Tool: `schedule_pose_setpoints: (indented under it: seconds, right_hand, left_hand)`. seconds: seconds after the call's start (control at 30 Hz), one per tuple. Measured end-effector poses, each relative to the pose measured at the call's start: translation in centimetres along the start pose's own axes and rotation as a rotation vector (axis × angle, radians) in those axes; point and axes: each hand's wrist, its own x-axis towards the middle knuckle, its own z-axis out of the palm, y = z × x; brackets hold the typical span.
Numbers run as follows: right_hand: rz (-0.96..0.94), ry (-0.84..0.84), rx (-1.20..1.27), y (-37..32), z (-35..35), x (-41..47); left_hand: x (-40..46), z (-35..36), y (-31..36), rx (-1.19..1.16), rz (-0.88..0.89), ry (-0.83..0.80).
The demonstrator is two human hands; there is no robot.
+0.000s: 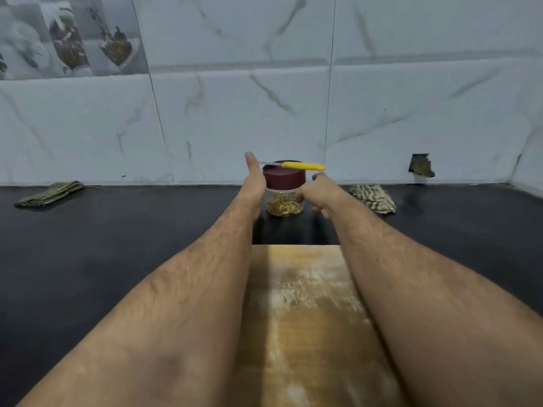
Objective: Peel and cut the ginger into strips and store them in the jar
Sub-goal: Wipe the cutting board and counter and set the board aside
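A clear jar (pixel 284 202) holding ginger strips stands at the back of the dark counter, closed with a maroon lid (pixel 283 179). A knife with a yellow handle (pixel 302 165) lies flat across the lid, blade pointing left. My left hand (pixel 254 183) is against the jar's left side with the thumb straight up; its fingers are hidden. My right hand (pixel 318 193) is at the jar's right side, fingers loosely curled, one fingertip near the glass. Neither hand holds the knife.
A wooden cutting board (pixel 305 312) with pale residue lies between my forearms. A folded striped cloth (pixel 50 193) is at the back left and a crumpled patterned cloth (pixel 373 196) at the back right. The tiled wall stands right behind the jar.
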Motion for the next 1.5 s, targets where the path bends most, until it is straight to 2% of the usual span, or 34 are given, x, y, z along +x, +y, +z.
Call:
schedule_pose_setpoints:
  seconds: [0.2,0.4,0.7,0.93,1.13,1.5]
  right_hand:
    - [0.009,0.011,0.018,0.8,1.7,2.0]
    - [-0.019,0.047,0.084,0.8,1.6,0.8]
    - [-0.052,0.011,0.083,-0.5,-2.1,-9.1]
    - [-0.030,-0.024,0.054,0.7,-3.3,-15.2]
    - [-0.019,-0.028,0.066,1.6,-3.2,-17.3]
    - [-0.089,-0.009,0.040,1.9,-3.1,-17.4]
  left_hand:
    - [2.1,1.6,-0.2,0.013,0.042,-0.010]
    - [0.4,0.9,0.3,0.017,0.051,-0.029]
    - [-8.9,-0.3,0.7,-0.035,0.021,-0.087]
    - [-14.9,-1.0,0.0,-0.044,-0.004,-0.043]
    - [-17.2,-1.0,-0.9,-0.040,0.007,-0.042]
    - [-16.3,-0.6,-2.5,-0.062,0.039,0.018]
